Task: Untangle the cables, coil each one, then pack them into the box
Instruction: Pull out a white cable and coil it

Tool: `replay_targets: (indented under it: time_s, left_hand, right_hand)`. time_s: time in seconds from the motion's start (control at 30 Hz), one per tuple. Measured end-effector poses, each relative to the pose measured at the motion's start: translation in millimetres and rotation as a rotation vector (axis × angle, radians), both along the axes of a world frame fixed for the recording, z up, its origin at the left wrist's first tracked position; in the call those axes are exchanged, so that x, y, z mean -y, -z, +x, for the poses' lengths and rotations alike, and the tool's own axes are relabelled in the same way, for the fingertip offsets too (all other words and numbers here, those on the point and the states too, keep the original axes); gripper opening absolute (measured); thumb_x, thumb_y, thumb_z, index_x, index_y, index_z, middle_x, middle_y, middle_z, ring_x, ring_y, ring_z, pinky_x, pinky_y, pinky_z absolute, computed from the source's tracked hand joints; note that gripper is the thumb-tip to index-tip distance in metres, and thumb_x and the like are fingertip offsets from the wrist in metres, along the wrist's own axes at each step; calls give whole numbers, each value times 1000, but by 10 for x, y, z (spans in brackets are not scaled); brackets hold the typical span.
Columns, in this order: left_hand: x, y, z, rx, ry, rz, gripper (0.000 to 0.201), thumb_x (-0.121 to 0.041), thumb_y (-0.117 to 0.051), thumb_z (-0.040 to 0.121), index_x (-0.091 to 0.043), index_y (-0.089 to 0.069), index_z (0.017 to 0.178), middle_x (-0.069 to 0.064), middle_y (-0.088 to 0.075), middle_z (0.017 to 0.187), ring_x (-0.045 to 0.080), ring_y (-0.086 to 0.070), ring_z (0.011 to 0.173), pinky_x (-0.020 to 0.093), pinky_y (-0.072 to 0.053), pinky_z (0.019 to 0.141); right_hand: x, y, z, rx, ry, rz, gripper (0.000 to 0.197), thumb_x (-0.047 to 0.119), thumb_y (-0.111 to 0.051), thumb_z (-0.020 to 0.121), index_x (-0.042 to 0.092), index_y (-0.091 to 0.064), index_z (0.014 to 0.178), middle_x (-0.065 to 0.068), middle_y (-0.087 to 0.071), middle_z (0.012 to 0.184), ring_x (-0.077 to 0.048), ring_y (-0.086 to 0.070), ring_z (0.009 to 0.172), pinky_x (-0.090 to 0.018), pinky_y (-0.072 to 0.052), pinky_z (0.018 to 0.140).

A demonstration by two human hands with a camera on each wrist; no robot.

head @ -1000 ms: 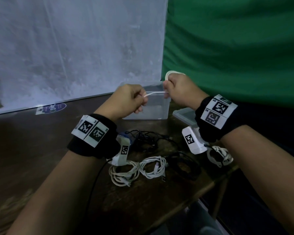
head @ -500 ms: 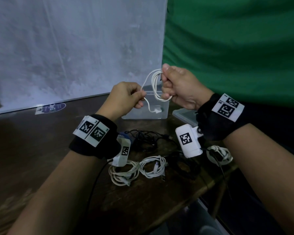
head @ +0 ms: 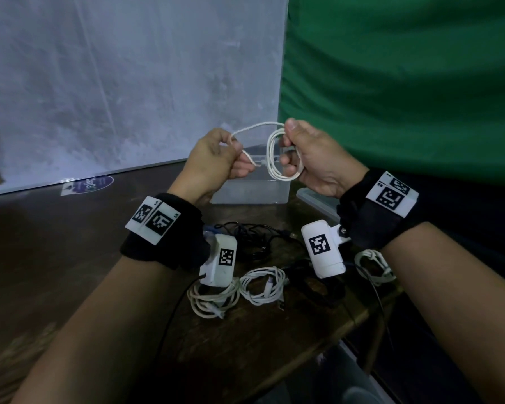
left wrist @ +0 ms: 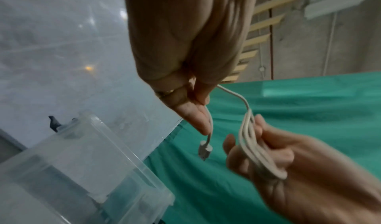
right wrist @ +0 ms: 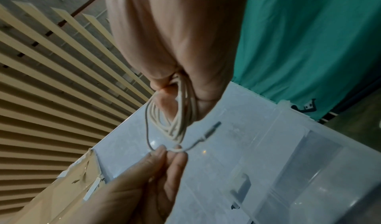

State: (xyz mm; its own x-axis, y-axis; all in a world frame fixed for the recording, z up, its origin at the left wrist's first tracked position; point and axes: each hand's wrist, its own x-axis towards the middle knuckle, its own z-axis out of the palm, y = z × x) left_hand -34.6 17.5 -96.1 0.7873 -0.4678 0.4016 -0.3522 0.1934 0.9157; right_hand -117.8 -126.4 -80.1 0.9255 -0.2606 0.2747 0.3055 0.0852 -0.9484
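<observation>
Hands (head: 263, 158) have raised white cable (head: 274, 158), tail shorter.

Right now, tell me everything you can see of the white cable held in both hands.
The white cable is thin, round and smooth, apparently rubber-coated. Most of it is wound into several oval loops gripped in the right hand. A free tail arcs across to the left hand, which pinches it near its end. A small white plug hangs just below those fingers. The cable is held in the air above the clear plastic box, touching only the hands.

Dark wooden table (head: 70, 243) bears coiled white cables (head: 261, 284), black cables (head: 254, 234), clear box (head: 251, 193).
</observation>
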Motion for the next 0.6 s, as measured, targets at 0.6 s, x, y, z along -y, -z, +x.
replay_targets:
  time_s: [0.6]
  left_hand:
    - [50, -76, -144, -271, 60, -158, 21, -10, -45, 99, -11, -46, 78, 5, -57, 68, 4, -59, 46, 15, -50, 46]
  right_hand:
    - [-131, 34, 5, -20, -124, 112, 32, 27, -35, 102, 9, -41, 77, -8, -49, 62, -15, -48, 47, -19, -41, 38]
